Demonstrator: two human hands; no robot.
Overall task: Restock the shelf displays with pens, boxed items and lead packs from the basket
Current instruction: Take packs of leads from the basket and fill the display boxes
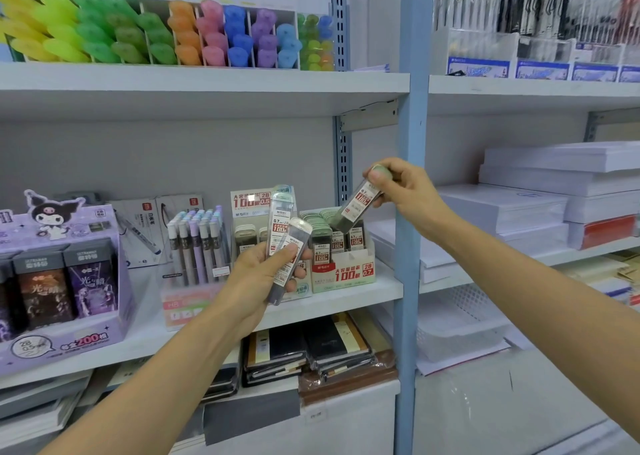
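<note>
**A:** How far along is the restocking?

**B:** Midway, I'd judge. At centre right, the right hand (405,187) has its fingers clamped on the capped top of one lead pack (358,203). The pack slants down, its lower end at the rows already standing in the 0.7 display box (346,274) on the middle shelf (332,302). I can't tell whether it touches them.

**A:** And the other hand?

**B:** At the centre, the left hand (259,271) has thumb and fingers closed round two more lead packs (285,243). It holds them upright in front of the 0.5 display box (247,201). So three packs are not yet placed.

**A:** Is there room for them?

**B:** The 0.7 box looks nearly full, with green caps crowding its back rows, so the gap needs picking carefully. The pens (197,239) left of centre look well filled, as does the purple cartoon box (86,288) at the left edge.

**A:** The basket?

**B:** A white mesh basket (464,319) sits on a lower shelf at lower right, and it's probably the one. I can't see what it holds, so what's left is unclear.

**A:** Anything in the way?

**B:** The blue upright post (408,142) runs just beside the right wrist. The upper shelf (207,83) overhangs the boxes. The highlighters (104,38) at upper left and the paper reams (519,208) at right are well apart from the work.
</note>
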